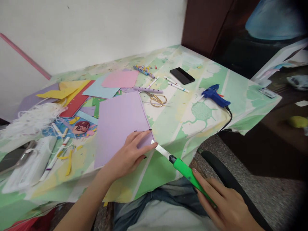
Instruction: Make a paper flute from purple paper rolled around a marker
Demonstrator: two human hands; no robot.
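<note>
A sheet of purple craft foam or card (117, 118) lies at the near edge of the table. My left hand (131, 152) rests on its right part, fingers stretched out, with one fingertip beside the blade tip. In my right hand (223, 199) is a green utility knife (185, 170), held by its handle with the blade extended. The blade tip sits at the sheet's lower right edge; whether it touches the sheet I cannot tell. Gold-handled scissors (157, 100) lie just beyond the sheet's right edge, partly by a rolled purple tube (148, 89).
A blue glue gun (215, 95) with a black cord lies at right, a black phone (182, 75) behind. Markers (178, 87), coloured sheets (120, 79) and white string (36, 117) spread across the patterned cloth. A white power strip (29, 165) is at left.
</note>
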